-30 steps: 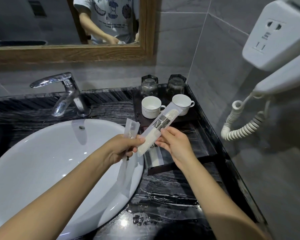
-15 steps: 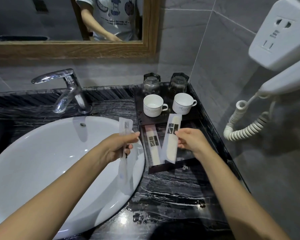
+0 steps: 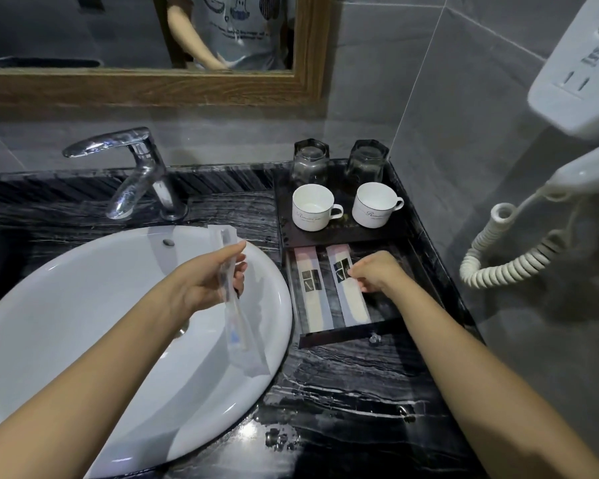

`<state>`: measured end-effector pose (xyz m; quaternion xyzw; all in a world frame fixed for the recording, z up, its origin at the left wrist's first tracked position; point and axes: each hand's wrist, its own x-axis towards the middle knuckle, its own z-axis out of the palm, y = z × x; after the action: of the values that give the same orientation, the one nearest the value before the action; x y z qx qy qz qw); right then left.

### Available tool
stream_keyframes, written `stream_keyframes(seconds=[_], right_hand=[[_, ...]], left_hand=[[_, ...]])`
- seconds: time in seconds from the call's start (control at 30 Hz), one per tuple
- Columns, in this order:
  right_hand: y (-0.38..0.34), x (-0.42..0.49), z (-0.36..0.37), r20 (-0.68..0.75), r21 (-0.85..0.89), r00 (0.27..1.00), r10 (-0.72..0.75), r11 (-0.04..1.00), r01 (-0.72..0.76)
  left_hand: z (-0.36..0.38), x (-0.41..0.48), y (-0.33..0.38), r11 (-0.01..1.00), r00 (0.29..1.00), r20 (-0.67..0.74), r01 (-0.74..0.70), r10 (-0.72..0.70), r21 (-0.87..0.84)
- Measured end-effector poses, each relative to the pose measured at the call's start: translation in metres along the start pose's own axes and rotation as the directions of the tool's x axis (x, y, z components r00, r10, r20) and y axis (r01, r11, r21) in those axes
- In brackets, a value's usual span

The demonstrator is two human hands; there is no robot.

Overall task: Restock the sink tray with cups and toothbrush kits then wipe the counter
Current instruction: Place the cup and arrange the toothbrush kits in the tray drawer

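A: What is the step, and how should it be done well?

B: The left hand (image 3: 215, 281) is closed around a clear toothbrush packet (image 3: 237, 305) and holds it over the right rim of the basin (image 3: 83, 305). The right hand (image 3: 377, 273) pinches the side of a toothbrush kit (image 3: 348, 285) lying flat in the front section of the tray (image 3: 351, 331). I would slide that kit until it lies parallel to the kit (image 3: 310, 288) at the tray's left edge, then let go low so it does not skid.

A: And the packet in the left hand?

B: In my judgement it goes next, laid in the bare strip along the tray's right edge. The counter (image 3: 343, 392) looks wet near its front edge, so keep the packets off it.

A: Count for me, left to right.

B: One faucet (image 3: 135, 167). One clear packet. Two flat kits in the tray, near but apart. Two white cups (image 3: 313, 209) on the tray's raised rear step, and two dark glasses (image 3: 310, 162) behind them at the back edge. A coiled cord (image 3: 505, 250) hangs at the right wall.
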<state>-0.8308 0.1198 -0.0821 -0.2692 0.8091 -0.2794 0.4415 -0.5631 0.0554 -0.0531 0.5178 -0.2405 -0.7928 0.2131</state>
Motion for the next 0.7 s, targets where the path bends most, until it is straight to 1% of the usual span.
stream_keyframes(seconds=[0.2,0.33,0.5,0.7], right_hand=[[0.011,0.012,0.013,-0.038,-0.080,0.997,-0.071,0.995,0.068],[0.020,0.014,0.019,-0.115,-0.105,0.987,-0.115,0.989,0.102],[0.025,0.015,0.025,-0.130,-0.136,0.976,-0.173,0.978,0.156],[0.028,0.015,0.028,-0.162,-0.145,0.974,-0.159,0.980,0.136]], left_hand=[[-0.009,0.006,0.003,0.999,1.000,-0.028,-0.012,0.011,-0.030],[-0.009,0.010,0.002,0.999,0.999,-0.032,-0.009,0.007,-0.035],[-0.006,0.013,0.003,1.000,1.000,-0.019,-0.004,0.004,-0.029],[-0.005,0.014,0.001,1.000,1.000,-0.020,-0.007,0.006,-0.031]])
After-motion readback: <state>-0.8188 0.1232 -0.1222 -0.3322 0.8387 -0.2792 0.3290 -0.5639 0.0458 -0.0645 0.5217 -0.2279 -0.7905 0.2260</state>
